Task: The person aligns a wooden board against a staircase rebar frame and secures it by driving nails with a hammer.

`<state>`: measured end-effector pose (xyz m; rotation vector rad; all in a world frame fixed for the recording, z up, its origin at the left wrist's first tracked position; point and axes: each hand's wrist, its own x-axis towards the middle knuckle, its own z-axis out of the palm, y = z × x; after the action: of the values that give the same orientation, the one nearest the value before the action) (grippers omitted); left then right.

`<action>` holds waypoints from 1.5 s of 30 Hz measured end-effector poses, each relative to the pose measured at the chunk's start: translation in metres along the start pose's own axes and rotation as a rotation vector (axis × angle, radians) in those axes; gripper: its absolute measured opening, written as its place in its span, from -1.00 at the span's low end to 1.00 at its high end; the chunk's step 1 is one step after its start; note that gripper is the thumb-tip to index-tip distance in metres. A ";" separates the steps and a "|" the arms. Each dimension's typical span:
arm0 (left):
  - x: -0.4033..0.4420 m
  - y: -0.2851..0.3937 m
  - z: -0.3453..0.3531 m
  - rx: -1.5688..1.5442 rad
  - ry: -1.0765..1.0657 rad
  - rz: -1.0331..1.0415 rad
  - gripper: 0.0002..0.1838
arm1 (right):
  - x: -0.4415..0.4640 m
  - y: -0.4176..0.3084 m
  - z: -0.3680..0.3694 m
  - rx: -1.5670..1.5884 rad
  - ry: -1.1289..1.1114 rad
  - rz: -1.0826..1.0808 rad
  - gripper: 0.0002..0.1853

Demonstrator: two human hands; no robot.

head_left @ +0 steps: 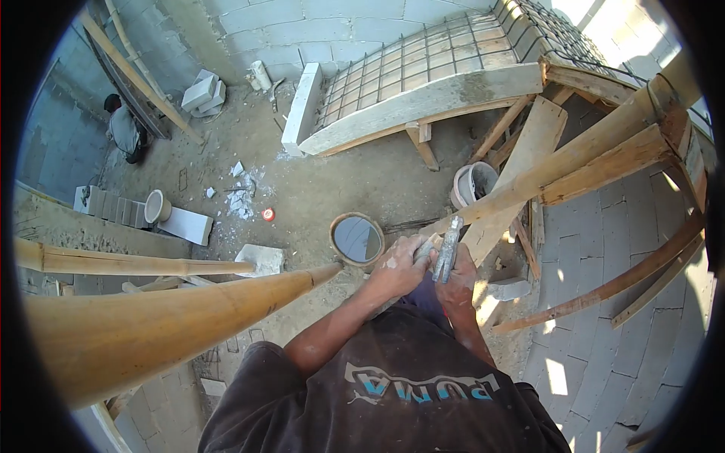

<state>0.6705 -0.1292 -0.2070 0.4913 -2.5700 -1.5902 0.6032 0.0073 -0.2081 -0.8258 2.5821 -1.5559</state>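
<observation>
Close in front of my chest, my two hands are together. My right hand [458,278] is wrapped round a slim grey hand tool [448,249] that looks crusted with cement; its exact kind I cannot make out. My left hand [399,266] is closed right beside it, smeared with pale dust. Its fingers curl against a short grey piece, which may be part of the same tool. Just beyond my left hand stands a round bucket [332,235] of water on the floor.
Thick bamboo poles [189,317] cross at left. A wooden stair form [423,113] with a rebar grid stands ahead; planks [521,174] and a pale bucket [460,189] are at right. White blocks [185,225] lie left. Another person [124,130] crouches far left.
</observation>
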 end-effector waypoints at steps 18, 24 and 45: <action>0.125 -0.006 -0.018 0.206 0.390 0.045 -0.69 | 0.168 0.047 0.037 -0.127 -0.433 0.271 -0.76; 0.194 -0.009 -0.005 0.324 0.345 -0.072 -0.62 | 0.229 0.070 0.033 -0.172 -0.488 0.316 -0.70; 0.266 -0.005 0.004 0.075 -0.113 -0.044 -0.59 | 0.261 0.108 -0.011 -0.148 -0.319 0.417 -0.65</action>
<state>0.4189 -0.2104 -0.2398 0.4803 -2.7288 -1.5836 0.3292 -0.0605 -0.2271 -0.4510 2.4462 -1.0386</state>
